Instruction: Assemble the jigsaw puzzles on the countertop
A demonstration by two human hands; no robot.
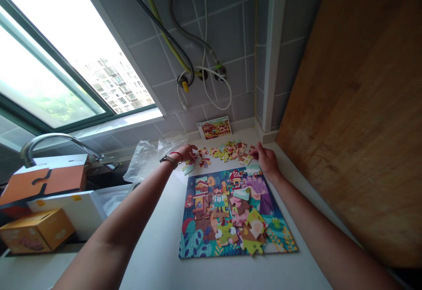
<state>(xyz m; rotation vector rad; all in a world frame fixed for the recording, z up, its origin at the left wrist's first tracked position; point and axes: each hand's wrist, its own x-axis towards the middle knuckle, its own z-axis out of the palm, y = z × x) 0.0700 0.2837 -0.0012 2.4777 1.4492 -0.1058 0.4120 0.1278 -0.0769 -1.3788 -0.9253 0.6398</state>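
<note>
White counter (154, 241) gives us a wide stretch left of the puzzle board (194, 241) and a narrower strip between its right edge and the wooden panel (356, 118). Pieces overlap on the board, one reaching its near edge; loose pieces (229, 150) lie past its far edge, before a picture card (216, 128) against the wall. Leftward, we see an orange box (66, 179) and a yellow box (54, 228), contents hidden. Our left hand (187, 151) bends over pieces at the left; our right hand (267, 160) curls inward by those at the right. We cannot tell whether either grips one.
</note>
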